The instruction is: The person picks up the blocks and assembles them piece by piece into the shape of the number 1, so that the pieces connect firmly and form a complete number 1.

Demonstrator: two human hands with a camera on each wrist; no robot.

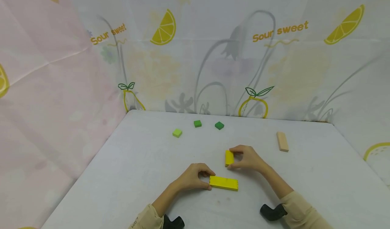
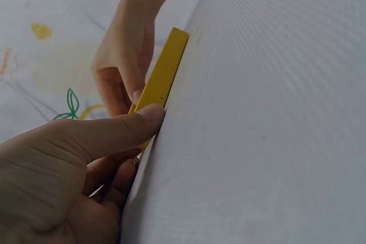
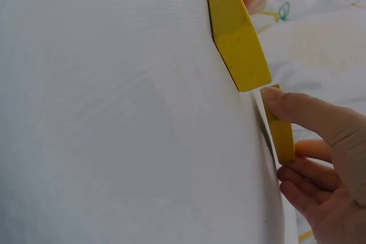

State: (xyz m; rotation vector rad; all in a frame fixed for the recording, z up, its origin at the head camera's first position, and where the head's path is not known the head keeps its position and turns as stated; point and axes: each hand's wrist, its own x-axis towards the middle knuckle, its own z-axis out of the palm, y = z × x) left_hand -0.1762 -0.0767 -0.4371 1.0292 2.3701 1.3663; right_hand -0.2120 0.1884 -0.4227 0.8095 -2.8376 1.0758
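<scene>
My left hand [image 1: 194,177] pinches the left end of a long yellow block [image 1: 223,183] between thumb and fingers. The block lies lengthwise from left to right on the white table. In the left wrist view the thumb of that hand [image 2: 74,147] presses along the block's side [image 2: 164,72]. Farther back and to the right, my right hand [image 1: 247,159] grips a smaller yellow block [image 1: 229,158] from its right side. The right wrist view shows this smaller block [image 3: 280,130] between thumb and fingers, a short gap from the long block's end [image 3: 243,58].
Toward the back of the table [image 1: 146,137] lie a light green block [image 1: 177,133], a mid-green block [image 1: 197,123] and a dark green block [image 1: 219,125]. A plain wooden block [image 1: 282,141] lies at the back right. A printed curtain [image 1: 189,66] stands behind the table.
</scene>
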